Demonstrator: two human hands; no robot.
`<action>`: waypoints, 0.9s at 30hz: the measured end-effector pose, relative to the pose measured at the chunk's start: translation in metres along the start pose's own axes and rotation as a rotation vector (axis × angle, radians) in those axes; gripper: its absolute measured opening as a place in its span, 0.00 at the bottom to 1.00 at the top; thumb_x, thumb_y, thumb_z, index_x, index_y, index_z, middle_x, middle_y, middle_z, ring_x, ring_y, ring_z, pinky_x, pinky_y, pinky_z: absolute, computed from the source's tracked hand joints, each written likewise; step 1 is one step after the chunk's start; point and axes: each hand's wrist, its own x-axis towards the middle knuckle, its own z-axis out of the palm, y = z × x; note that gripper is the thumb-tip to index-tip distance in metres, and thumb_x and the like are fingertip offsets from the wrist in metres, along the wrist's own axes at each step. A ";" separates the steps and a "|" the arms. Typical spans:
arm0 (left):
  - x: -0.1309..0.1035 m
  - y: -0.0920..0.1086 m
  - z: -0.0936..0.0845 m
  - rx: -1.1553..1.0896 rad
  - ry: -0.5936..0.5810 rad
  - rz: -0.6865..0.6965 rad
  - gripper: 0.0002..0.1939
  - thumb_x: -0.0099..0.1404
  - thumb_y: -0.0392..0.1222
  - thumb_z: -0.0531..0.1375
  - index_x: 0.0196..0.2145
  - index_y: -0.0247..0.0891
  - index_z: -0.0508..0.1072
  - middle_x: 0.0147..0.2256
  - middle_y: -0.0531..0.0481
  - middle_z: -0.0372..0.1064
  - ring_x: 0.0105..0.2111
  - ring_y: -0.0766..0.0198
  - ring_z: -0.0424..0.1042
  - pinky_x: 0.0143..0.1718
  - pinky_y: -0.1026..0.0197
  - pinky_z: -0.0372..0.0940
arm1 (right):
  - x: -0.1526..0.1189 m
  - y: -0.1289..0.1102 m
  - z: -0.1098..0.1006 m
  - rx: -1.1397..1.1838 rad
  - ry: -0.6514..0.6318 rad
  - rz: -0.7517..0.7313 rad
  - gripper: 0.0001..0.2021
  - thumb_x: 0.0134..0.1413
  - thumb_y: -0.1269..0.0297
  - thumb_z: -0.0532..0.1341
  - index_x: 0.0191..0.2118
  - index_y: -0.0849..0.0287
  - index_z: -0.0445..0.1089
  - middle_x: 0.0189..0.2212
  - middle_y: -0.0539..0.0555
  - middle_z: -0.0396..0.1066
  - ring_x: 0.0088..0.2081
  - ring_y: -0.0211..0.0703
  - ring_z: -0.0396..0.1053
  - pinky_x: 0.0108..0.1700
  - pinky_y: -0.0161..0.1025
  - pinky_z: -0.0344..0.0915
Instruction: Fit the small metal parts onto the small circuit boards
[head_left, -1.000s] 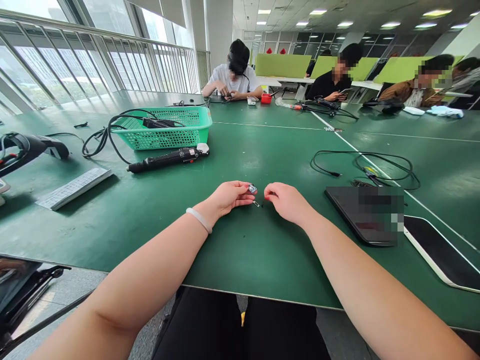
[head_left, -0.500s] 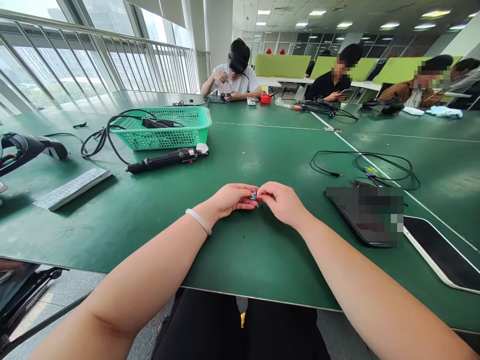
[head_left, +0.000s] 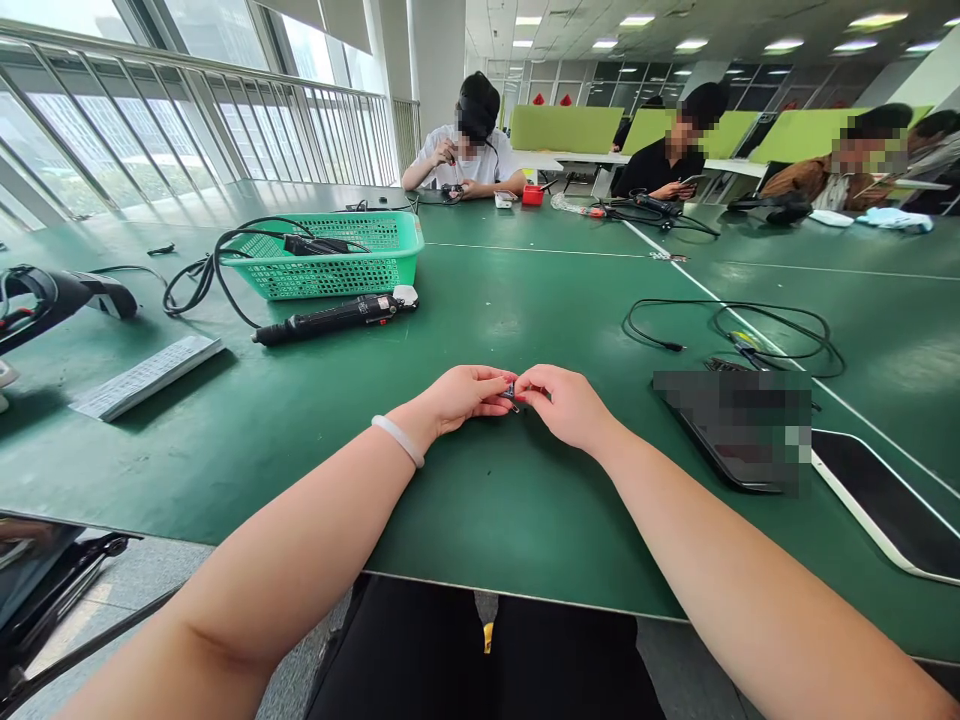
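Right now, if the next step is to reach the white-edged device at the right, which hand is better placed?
Probably the right hand: it is nearer to the white-edged device. The left hand lies farther off and grips a small part, though the right fingertips touch or nearly touch it.

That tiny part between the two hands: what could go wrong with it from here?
The small part sits in the fingertips of the left hand, above the green table, so it might slip and drop.

Fingers cover most of it, and the right hand works close against it, so a misplaced push could go unnoticed.
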 end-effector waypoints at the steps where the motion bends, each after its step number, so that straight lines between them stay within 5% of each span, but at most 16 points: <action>1: 0.000 0.000 0.000 -0.020 -0.010 -0.002 0.07 0.60 0.33 0.60 0.37 0.30 0.74 0.30 0.45 0.74 0.25 0.73 0.72 0.33 0.68 0.70 | 0.000 0.000 0.000 -0.004 0.001 -0.003 0.08 0.54 0.69 0.54 0.28 0.56 0.69 0.30 0.50 0.70 0.31 0.38 0.64 0.35 0.36 0.60; 11: 0.000 0.002 -0.001 -0.106 -0.044 -0.046 0.10 0.59 0.25 0.56 0.36 0.28 0.75 0.31 0.43 0.75 0.28 0.67 0.76 0.36 0.67 0.72 | -0.001 0.003 -0.001 -0.037 0.025 -0.011 0.08 0.54 0.68 0.55 0.28 0.56 0.69 0.30 0.50 0.70 0.30 0.38 0.64 0.34 0.36 0.60; 27: 0.000 0.002 0.001 -0.016 -0.048 -0.043 0.07 0.60 0.30 0.58 0.34 0.29 0.76 0.33 0.43 0.75 0.28 0.70 0.74 0.38 0.66 0.70 | 0.000 0.002 -0.001 -0.061 0.083 -0.096 0.11 0.55 0.71 0.53 0.30 0.54 0.71 0.31 0.50 0.71 0.34 0.39 0.67 0.37 0.37 0.63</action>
